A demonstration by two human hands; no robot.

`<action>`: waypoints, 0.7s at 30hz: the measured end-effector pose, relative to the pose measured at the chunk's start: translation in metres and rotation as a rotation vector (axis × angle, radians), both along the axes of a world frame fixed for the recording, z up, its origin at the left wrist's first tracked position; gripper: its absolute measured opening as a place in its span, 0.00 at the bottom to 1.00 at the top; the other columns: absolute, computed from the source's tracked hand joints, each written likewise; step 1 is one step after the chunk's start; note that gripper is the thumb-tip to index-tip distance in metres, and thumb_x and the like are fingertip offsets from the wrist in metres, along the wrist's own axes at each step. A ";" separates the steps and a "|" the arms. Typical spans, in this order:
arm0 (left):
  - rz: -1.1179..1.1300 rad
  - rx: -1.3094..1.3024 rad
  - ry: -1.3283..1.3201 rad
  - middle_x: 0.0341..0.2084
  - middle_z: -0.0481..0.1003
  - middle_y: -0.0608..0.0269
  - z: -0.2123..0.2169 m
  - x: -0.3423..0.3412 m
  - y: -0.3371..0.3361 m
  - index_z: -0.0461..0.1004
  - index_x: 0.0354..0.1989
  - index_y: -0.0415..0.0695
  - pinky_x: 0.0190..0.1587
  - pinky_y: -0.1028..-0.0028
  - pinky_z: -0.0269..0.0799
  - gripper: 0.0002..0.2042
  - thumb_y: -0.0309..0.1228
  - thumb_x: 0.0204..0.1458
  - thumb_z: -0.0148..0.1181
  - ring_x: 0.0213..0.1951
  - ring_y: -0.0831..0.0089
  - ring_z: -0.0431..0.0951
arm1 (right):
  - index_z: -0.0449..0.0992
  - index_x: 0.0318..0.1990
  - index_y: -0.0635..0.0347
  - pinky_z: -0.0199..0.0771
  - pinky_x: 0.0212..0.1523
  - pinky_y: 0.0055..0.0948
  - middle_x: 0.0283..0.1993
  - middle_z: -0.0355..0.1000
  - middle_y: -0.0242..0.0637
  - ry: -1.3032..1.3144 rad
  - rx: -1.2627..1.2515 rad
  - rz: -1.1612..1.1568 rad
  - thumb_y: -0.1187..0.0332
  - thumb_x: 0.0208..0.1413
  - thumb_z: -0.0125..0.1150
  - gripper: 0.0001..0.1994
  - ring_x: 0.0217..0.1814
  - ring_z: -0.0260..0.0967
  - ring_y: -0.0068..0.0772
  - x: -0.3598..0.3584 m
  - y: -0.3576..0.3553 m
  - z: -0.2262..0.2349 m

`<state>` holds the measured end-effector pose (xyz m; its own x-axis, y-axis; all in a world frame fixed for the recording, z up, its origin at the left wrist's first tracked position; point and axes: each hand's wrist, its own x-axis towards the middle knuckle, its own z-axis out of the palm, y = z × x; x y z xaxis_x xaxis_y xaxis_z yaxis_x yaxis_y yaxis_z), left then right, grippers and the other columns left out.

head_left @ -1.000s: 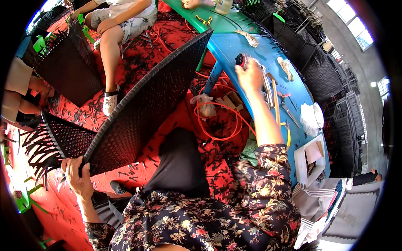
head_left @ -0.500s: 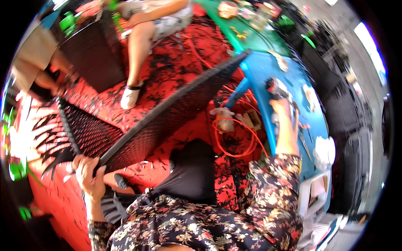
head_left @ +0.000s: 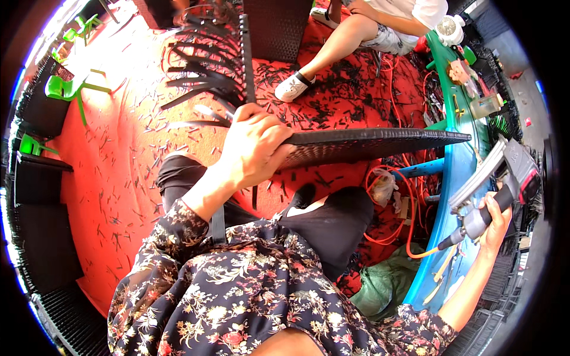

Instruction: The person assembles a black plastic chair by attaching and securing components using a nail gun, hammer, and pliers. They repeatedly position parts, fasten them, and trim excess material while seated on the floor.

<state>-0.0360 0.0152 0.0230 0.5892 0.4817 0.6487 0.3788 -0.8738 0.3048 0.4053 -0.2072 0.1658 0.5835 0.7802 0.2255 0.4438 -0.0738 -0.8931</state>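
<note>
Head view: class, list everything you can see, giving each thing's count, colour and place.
Panel: one, black, centre
Tool: one, grey and black, right
Hose: count unclear, orange, right
Near table: one, blue, right
Far table: one, green, upper right
Fan: one, white, upper right
Jar: one, clear, upper right
Sack: one, green, lower right
Chairs: at least two, green, left
Carpet: one, red, underneath
Scraps: many, black, on carpet
Co-worker: one, white top, upper right
Left hand: one, bare, on panel
Right hand: one, bare, on tool

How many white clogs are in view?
2. The near clog is on the red floor, beyond the black panel; the far clog is behind it, near the picture's top edge. Others may be hidden.
</note>
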 end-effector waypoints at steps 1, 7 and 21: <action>-0.026 -0.010 -0.033 0.25 0.73 0.60 0.001 0.003 0.001 0.74 0.33 0.41 0.46 0.63 0.62 0.12 0.31 0.41 0.66 0.31 0.61 0.74 | 0.70 0.40 0.66 0.67 0.35 0.24 0.29 0.67 0.34 0.048 -0.021 0.063 0.72 0.50 0.60 0.11 0.29 0.65 0.23 -0.027 0.004 0.008; 0.004 0.030 -0.089 0.28 0.73 0.60 -0.016 0.027 -0.012 0.74 0.34 0.42 0.49 0.61 0.61 0.13 0.32 0.39 0.66 0.34 0.61 0.74 | 0.72 0.29 0.66 0.69 0.28 0.26 0.23 0.70 0.37 0.207 -0.169 0.302 0.66 0.40 0.65 0.13 0.23 0.68 0.27 -0.150 0.032 -0.020; -0.001 0.033 -0.072 0.26 0.73 0.60 -0.015 0.052 -0.044 0.72 0.30 0.43 0.49 0.61 0.63 0.13 0.31 0.35 0.65 0.32 0.62 0.75 | 0.63 0.52 0.70 0.70 0.26 0.27 0.23 0.67 0.37 0.454 -0.644 0.392 0.67 0.39 0.67 0.31 0.23 0.67 0.29 -0.205 0.012 -0.012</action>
